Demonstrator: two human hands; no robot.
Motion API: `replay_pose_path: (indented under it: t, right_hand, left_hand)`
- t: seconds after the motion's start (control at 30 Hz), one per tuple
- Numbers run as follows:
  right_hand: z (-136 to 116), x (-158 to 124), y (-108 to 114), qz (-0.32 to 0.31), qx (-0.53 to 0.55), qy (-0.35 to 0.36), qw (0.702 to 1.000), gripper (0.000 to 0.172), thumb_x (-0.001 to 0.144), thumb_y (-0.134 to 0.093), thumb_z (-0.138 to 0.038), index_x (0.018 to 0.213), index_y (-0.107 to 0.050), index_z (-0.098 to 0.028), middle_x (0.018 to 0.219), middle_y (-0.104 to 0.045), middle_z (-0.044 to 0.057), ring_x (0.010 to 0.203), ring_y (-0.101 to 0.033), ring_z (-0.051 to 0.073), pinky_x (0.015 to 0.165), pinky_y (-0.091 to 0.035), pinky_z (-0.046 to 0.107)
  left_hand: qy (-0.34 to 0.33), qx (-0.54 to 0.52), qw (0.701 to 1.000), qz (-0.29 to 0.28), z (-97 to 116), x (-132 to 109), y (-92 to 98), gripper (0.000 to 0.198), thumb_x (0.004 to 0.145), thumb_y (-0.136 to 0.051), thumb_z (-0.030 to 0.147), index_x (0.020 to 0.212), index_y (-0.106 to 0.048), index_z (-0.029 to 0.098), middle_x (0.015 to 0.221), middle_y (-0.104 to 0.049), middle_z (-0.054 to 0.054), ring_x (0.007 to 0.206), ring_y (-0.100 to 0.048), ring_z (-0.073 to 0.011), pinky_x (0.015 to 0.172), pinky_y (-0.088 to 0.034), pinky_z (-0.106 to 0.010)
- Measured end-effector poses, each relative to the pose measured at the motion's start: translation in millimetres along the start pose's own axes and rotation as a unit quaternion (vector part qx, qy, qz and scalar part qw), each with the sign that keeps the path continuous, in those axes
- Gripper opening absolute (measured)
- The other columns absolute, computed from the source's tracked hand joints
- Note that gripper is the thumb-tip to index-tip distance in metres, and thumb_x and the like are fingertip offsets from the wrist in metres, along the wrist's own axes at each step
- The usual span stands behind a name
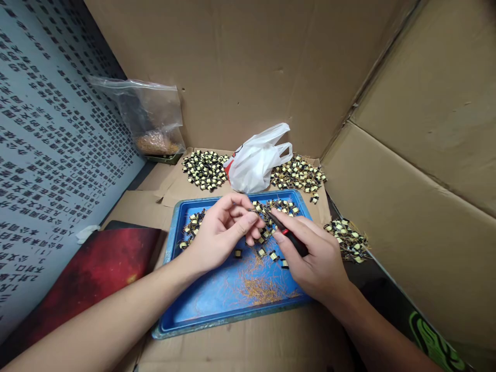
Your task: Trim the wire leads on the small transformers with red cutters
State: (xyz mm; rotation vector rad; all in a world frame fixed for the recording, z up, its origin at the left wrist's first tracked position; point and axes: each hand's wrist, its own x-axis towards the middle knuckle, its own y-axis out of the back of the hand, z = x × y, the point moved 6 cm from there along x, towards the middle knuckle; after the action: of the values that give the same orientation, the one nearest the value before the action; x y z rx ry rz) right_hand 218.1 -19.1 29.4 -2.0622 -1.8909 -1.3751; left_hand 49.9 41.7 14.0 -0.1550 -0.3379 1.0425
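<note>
Over a blue tray (201,310), my left hand (220,232) pinches a small black-and-yellow wound component between thumb and fingers. My right hand (313,258) grips a black-and-red hand tool (289,235), its tip touching the piece in my left hand. Several more of these small components (271,206) lie on the tray around and under my hands. A scatter of thin copper wire clippings (259,289) covers the tray's near part.
Piles of the same components lie beyond the tray at back left (205,169), back right (298,174) and right (346,233). A white plastic bag (256,160) sits between them. A clear bag (149,119) leans at the back left. Cardboard walls (422,155) enclose the space.
</note>
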Motion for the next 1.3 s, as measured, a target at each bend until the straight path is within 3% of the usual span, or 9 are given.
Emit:
replay_pose_path:
  t: [0.13,0.23,0.4,0.47,0.63,0.83,1.13,1.3]
  right_hand:
    - [2,-2,-4,-0.017,0.037,-0.046,0.998,0.04,0.104,-0.06,-0.02,0.143,-0.07,-0.02,0.128,-0.08,0.01,0.113,-0.078,0.025,0.096,-0.065,0.038]
    - [8,-2,-4,-0.02,0.055,-0.077,0.995,0.039,0.104,-0.061,-0.024,0.141,-0.073,-0.022,0.128,-0.08,0.01,0.116,-0.078,0.027,0.102,-0.065,0.042]
    - [45,-2,17,0.079,0.1,-0.209,0.97,0.041,0.103,-0.064,-0.034,0.141,-0.072,-0.018,0.093,-0.083,0.007,0.076,-0.08,0.023,0.075,-0.071,0.042]
    - [48,2,23,0.081,0.102,-0.196,0.972,0.039,0.102,-0.066,-0.033,0.138,-0.074,-0.019,0.101,-0.083,0.008,0.083,-0.08,0.024,0.08,-0.07,0.044]
    - [19,7,10,-0.023,0.028,-0.071,0.997,0.037,0.1,-0.066,-0.023,0.136,-0.075,-0.019,0.121,-0.081,0.01,0.106,-0.077,0.025,0.098,-0.064,0.043]
    - [0,4,3,-0.011,0.011,0.013,1.0,0.039,0.102,-0.062,-0.018,0.141,-0.07,-0.019,0.119,-0.08,0.011,0.105,-0.076,0.023,0.095,-0.062,0.04]
    - [0,1,0,-0.012,0.019,0.004,1.0,0.04,0.103,-0.062,-0.019,0.141,-0.07,-0.021,0.116,-0.081,0.01,0.099,-0.077,0.022,0.091,-0.065,0.038]
    - [1,0,-2,-0.016,0.031,0.002,0.999,0.039,0.103,-0.062,-0.016,0.141,-0.07,-0.017,0.123,-0.08,0.012,0.106,-0.078,0.021,0.096,-0.064,0.033]
  left_hand:
    - [0.017,-0.017,0.999,-0.023,0,-1,-4.0,0.019,0.1,-0.073,0.027,0.106,-0.058,0.017,0.09,-0.077,-0.005,0.071,-0.074,-0.0123,0.061,-0.063,-0.02]
    - [0.013,-0.033,0.999,-0.032,3,-2,-5.0,0.016,0.101,-0.072,0.025,0.105,-0.059,0.017,0.091,-0.077,-0.005,0.073,-0.074,-0.0116,0.063,-0.063,-0.02]
    - [0.003,-0.036,0.998,-0.048,5,-4,-4.6,0.015,0.102,-0.071,0.024,0.106,-0.059,0.018,0.09,-0.077,-0.004,0.069,-0.072,-0.0108,0.061,-0.062,-0.019]
    - [0.013,-0.033,0.999,-0.039,2,-3,-2.9,0.017,0.101,-0.072,0.026,0.105,-0.059,0.018,0.087,-0.077,-0.004,0.066,-0.071,-0.0105,0.057,-0.061,-0.018]
    - [0.015,-0.034,0.999,-0.011,-1,2,0.6,0.022,0.099,-0.075,0.029,0.106,-0.058,0.016,0.084,-0.078,-0.004,0.061,-0.071,-0.0099,0.054,-0.06,-0.017]
    - [0.017,-0.029,0.999,-0.02,0,2,-2.0,0.02,0.101,-0.073,0.027,0.108,-0.058,0.016,0.084,-0.079,-0.004,0.063,-0.072,-0.0104,0.055,-0.061,-0.018]
    - [0.018,-0.03,0.999,-0.022,-1,1,-1.9,0.022,0.099,-0.075,0.029,0.107,-0.058,0.016,0.082,-0.078,-0.004,0.06,-0.071,-0.0103,0.055,-0.061,-0.018]
    - [0.021,-0.036,0.999,-0.026,0,0,-3.7,0.02,0.101,-0.073,0.026,0.108,-0.058,0.016,0.083,-0.078,-0.004,0.063,-0.072,-0.0104,0.057,-0.062,-0.018]
